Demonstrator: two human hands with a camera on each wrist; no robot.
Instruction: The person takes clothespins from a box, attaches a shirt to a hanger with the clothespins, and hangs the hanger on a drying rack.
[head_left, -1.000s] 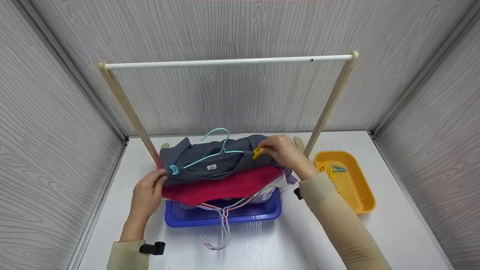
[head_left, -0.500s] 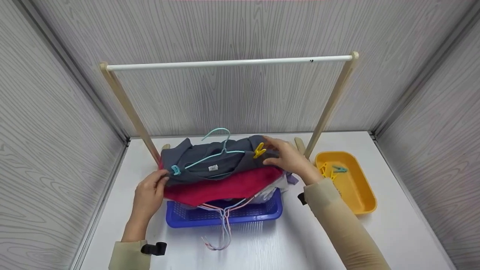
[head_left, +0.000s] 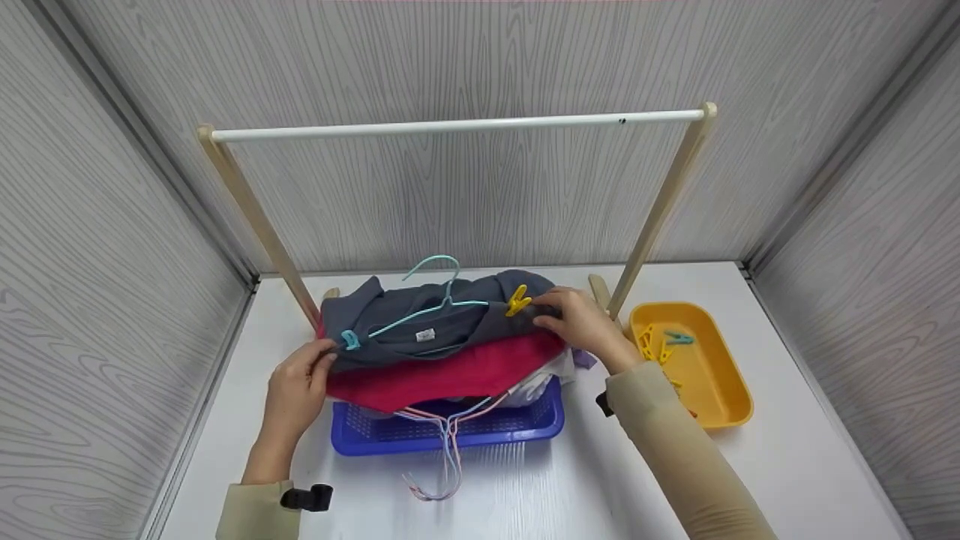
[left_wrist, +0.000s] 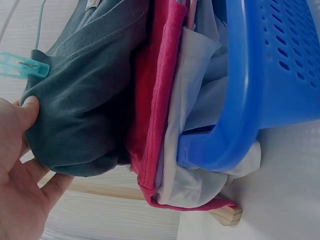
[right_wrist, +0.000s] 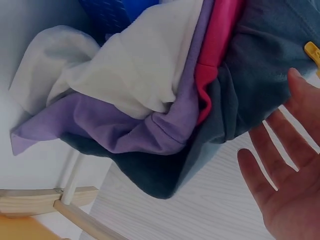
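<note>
A dark grey shirt (head_left: 409,341) lies over the pile with a turquoise hanger (head_left: 448,300) inside its neck. My left hand (head_left: 296,382) pinches its left shoulder, thumb in front, beside a turquoise clothespin (head_left: 350,340). A yellow clothespin (head_left: 517,301) clips the right shoulder. Just right of that clip, my right hand (head_left: 581,322) holds the shirt's edge; in the right wrist view its thumb lies over the cloth, and some fingertips are hidden behind it. Neither hand touches a clothespin.
Beneath the shirt, red (head_left: 450,375), white and purple clothes cover a blue basket (head_left: 450,447). Pastel hangers (head_left: 450,457) overhang its front. A rack with a white rail (head_left: 450,127) stands behind. At right, a yellow tray (head_left: 739,375) holds several clothespins (head_left: 679,337).
My right hand has let go of the yellow clothespin, leaving it clipped, and moved slightly right onto the shirt's edge. My left hand keeps its hold.
</note>
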